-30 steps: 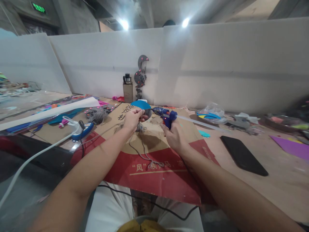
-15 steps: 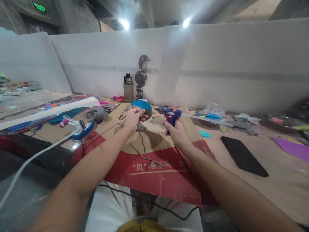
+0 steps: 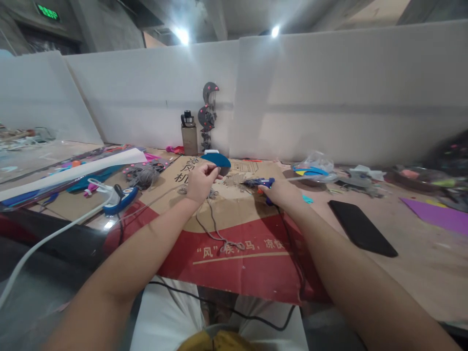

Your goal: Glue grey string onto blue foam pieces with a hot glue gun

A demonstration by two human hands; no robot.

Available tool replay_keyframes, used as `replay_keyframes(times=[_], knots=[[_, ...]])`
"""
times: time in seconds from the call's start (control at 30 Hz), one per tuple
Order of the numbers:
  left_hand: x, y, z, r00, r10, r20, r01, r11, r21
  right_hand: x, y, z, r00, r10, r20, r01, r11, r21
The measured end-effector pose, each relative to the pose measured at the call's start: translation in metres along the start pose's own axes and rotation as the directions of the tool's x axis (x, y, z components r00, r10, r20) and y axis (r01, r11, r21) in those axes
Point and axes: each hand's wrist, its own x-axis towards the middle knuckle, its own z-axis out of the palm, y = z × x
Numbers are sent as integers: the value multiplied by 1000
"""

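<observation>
My left hand (image 3: 202, 183) is closed, thumb and fingers pinching the edge of a rounded blue and grey piece (image 3: 219, 160), perhaps felt or card. Grey yarn (image 3: 214, 220) trails down below this hand across the cardboard sheet (image 3: 234, 270). To the right, my right hand (image 3: 287, 195) is wrapped round a blue glue gun (image 3: 268, 183) with its nozzle pointing left, low over the cardboard. A clear glue stick juts out of its back end. The grip is mostly hidden by my fingers.
A grey yarn bundle (image 3: 144, 175) and a power strip (image 3: 121, 201) lie on the left. At the back stand a bottle (image 3: 189, 139) and a dark crescent-shaped hanging ornament (image 3: 207, 117) before white boards. On the right are a black phone-like slab (image 3: 361, 227) and purple sheet (image 3: 438, 216).
My right hand has lowered the glue gun towards the cardboard, its nozzle still pointing left. My left hand keeps its pinch on the blue and grey piece. The view has shifted slightly.
</observation>
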Motion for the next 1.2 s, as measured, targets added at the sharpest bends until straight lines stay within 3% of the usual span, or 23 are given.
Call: replay_keyframes(times=[0.07, 0.1, 0.2, 0.27, 0.33, 0.47, 0.57, 0.63, 0.7, 0.77, 0.83, 1.0, 1.2], knots=[[-2, 2, -1, 999, 43, -25, -41, 998, 50, -4, -4, -8, 998, -5, -60, -3, 992, -124], [-3, 3, -1, 998, 61, -34, -58, 996, 72, -8, -9, -9, 997, -34, -69, 27, 995, -98], [-7, 10, -2, 992, 128, -16, -124, 982, 144, -25, -37, 0, 981, -192, -41, 196, 943, 268], [-11, 14, -1, 984, 178, 22, -179, 964, 198, -41, -59, 14, 973, -228, 40, 156, 774, 613], [-14, 17, 2, 967, 243, 74, -254, 929, 270, -55, -79, 27, 952, -271, 141, 26, 532, 846], [-17, 17, 7, 911, 358, 205, -412, 819, 400, -69, -94, 33, 914, -284, 291, -232, 225, 947], [-17, 17, 10, 925, 346, 154, -379, 840, 389, -69, -89, 24, 883, -283, 374, -359, 104, 927], [-16, 16, 11, 961, 258, 101, -277, 911, 307, -67, -84, 18, 890, -254, 378, -357, 126, 926], [-14, 14, 12, 991, 96, 91, -112, 975, 193, -65, -81, 16, 914, -205, 350, -311, 200, 929], [-12, 11, 14, 993, -64, 103, 58, 996, 65, -63, -78, 17, 943, -147, 298, -248, 285, 926], [-11, 8, 16, 979, -153, 134, 165, 983, -79, -61, -76, 20, 975, -104, 198, -146, 378, 914], [-10, 7, 19, 956, -225, 190, 273, 919, -284, -55, -71, 23, 991, -124, -45, 109, 580, 807], [-13, 16, 19, 932, -285, 226, 346, 885, -310, -54, -69, 18, 978, -151, -142, 205, 617, 760]])
